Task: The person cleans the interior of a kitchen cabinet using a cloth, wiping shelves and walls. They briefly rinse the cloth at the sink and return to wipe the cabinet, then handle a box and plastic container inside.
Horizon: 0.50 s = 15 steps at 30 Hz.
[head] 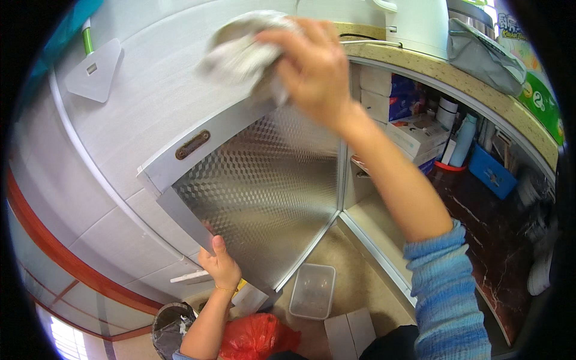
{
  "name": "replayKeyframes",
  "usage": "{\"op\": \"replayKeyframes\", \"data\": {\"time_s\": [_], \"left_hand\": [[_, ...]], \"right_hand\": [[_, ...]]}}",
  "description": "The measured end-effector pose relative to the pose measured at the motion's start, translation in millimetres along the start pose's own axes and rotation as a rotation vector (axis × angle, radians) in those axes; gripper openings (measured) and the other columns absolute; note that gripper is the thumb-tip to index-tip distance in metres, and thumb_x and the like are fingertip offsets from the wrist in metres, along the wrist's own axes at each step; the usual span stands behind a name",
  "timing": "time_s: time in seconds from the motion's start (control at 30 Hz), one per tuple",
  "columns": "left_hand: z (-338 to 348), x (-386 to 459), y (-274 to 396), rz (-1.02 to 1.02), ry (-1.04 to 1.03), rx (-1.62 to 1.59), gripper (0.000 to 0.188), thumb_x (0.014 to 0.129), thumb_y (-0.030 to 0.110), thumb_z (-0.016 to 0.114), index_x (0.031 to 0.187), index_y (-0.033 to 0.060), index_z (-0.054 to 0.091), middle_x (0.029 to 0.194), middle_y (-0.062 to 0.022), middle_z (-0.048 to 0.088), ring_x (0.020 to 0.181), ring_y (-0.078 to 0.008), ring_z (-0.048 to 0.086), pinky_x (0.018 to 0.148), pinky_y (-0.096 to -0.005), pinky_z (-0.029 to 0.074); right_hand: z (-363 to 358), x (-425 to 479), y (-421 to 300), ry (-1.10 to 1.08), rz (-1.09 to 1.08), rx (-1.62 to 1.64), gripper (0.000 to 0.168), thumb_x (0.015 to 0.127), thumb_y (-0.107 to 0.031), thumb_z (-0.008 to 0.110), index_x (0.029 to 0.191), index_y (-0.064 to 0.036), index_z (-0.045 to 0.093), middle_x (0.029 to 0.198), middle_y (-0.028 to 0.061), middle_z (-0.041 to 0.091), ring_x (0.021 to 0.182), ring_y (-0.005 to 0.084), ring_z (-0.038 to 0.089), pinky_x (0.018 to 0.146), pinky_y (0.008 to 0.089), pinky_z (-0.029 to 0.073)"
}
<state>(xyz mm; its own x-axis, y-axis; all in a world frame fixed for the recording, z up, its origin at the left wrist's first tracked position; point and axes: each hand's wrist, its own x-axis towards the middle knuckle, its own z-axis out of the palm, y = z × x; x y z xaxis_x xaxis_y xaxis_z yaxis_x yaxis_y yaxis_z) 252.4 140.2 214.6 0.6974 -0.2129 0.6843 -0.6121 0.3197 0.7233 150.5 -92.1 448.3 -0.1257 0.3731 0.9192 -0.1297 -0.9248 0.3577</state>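
Note:
A crumpled white cloth (243,54) is bunched in my right hand (310,67). Both are blurred, above the top edge of an open cabinet door. The door has a silver metal frame (238,126) with a dark recessed handle, and a patterned glass panel (265,189). Lower down, my left hand (222,267) grips the frame's free side edge, thumb on the panel side and the other fingers mostly hidden behind it. A thin bracelet circles the left wrist.
Inside the open cabinet (373,189) are tissue packs, boxes (418,132), bottles and a blue basket (492,171). A speckled countertop (468,72) runs above. On the floor are a clear plastic container (312,291), a red plastic bag (256,337) and a trash bin (168,324). A white pipe (96,162) follows the tiled wall.

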Motion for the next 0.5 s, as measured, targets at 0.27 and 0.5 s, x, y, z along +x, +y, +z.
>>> {"op": "replayKeyframes", "data": {"time_s": [0.27, 0.5], "left_hand": [[8, 3, 15, -0.007, -0.018, -0.019, 0.041, 0.09, 0.033, 0.051, 0.105, -0.0051, 0.051, 0.086, -0.0012, 0.048, 0.08, -0.0107, 0.042, 0.072, -0.0254, 0.034], [4, 6, 14, 0.067, 0.015, 0.077, 0.029, 0.091, 0.027, 0.048, 0.08, 0.0005, 0.049, 0.068, 0.0013, 0.044, 0.066, -0.0097, 0.037, 0.055, -0.0272, 0.033]], "right_hand": [[23, -31, 80, -0.487, 0.906, -0.2, 0.032, 0.078, -0.027, 0.043, 0.095, -0.012, 0.065, 0.09, 0.0136, 0.064, 0.09, 0.0314, 0.058, 0.081, 0.0378, 0.044], [41, -2, -94, -0.225, 0.411, 0.255, 0.022, 0.078, -0.017, 0.048, 0.089, -0.007, 0.065, 0.076, 0.0116, 0.062, 0.073, 0.0263, 0.059, 0.066, 0.0341, 0.045]]}}
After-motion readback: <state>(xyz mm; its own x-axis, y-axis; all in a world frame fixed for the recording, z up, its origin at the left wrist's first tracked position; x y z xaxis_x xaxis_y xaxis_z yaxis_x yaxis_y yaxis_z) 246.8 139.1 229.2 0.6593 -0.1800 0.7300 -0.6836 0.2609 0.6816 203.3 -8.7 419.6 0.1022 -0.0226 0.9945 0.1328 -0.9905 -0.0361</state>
